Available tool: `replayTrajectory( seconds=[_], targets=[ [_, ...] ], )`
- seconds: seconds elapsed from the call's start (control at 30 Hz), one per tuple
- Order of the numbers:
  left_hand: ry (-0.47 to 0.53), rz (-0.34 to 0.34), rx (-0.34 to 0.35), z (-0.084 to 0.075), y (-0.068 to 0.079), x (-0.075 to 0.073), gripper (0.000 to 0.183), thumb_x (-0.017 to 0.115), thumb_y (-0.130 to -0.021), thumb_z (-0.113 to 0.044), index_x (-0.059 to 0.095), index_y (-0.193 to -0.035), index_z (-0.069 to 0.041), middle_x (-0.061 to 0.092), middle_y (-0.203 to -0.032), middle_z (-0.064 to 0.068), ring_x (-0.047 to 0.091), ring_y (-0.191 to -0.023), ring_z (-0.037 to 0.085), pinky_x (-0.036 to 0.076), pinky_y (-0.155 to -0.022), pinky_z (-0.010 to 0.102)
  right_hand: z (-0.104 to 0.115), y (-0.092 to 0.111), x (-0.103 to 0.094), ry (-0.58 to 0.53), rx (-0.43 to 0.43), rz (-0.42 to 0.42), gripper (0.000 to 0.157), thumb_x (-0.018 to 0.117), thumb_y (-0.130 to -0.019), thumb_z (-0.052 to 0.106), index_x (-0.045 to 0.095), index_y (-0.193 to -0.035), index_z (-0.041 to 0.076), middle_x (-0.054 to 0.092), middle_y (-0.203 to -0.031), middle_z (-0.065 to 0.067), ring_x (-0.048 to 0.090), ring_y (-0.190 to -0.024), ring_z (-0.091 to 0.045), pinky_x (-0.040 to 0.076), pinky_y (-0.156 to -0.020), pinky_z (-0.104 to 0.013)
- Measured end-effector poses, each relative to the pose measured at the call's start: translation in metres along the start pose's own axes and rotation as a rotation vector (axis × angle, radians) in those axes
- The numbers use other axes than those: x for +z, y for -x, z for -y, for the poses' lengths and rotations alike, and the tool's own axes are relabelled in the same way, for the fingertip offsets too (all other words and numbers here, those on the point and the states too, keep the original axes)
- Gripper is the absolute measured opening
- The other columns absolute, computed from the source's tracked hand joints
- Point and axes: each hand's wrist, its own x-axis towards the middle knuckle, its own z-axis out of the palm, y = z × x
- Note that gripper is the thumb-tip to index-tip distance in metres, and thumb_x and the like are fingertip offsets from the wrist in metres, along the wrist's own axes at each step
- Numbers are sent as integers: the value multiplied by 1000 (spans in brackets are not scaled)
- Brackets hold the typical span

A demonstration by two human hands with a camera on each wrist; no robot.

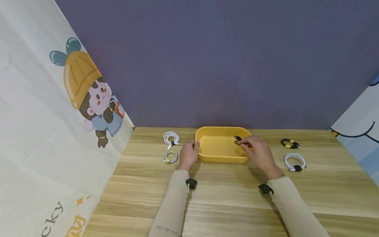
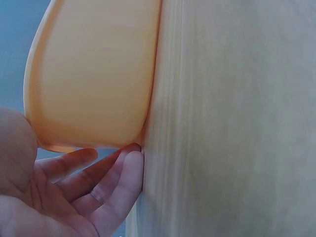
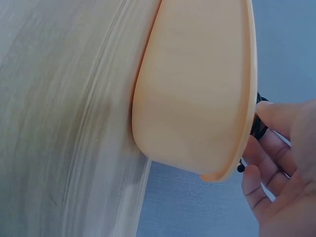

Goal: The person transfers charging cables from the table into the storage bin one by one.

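A yellow plastic basin (image 1: 222,159) stands at the back of the wooden table. My left hand (image 1: 188,155) holds its left end, thumb at the rim; the left wrist view shows the fingers against the outside of the wall (image 2: 94,74). Between thumb and fingers, my right hand (image 1: 260,154) pinches a coiled black USB cable (image 1: 238,142) over the basin's right end. In the right wrist view the basin (image 3: 195,89) hides part of this black cable (image 3: 263,130), and a small black tip dangles below the fingers.
Left of the basin lie a white coiled cable (image 1: 171,139) and a grey one with a yellow tie (image 1: 170,157). On the right are a short black cable with yellow ties (image 1: 290,144) and a white coil (image 1: 295,161). A dark wall panel (image 1: 225,65) rises behind the table.
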Motion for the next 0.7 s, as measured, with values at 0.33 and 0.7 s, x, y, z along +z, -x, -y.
replayTrajectory(
  seconds=[0.33, 0.7],
  targets=[
    [8, 1, -2, 1, -1, 2, 39, 49, -106, -32, 66, -133, -9, 77, -106, 12, 71, -95, 34, 56, -84, 49, -1, -1, 2, 8, 11, 57, 10, 75, -93, 10, 76, -103, 9, 76, -100, -12, 69, -82, -26, 55, -69, -45],
    [7, -3, -3, 2, -1, 2, 39, 49, -106, -32, 66, -133, -9, 77, -107, 12, 72, -96, 35, 56, -85, 50, 3, -3, 2, 35, 20, 88, 8, 75, -93, 13, 74, -99, 8, 77, -96, -11, 69, -80, -28, 54, -69, -48]
  ],
)
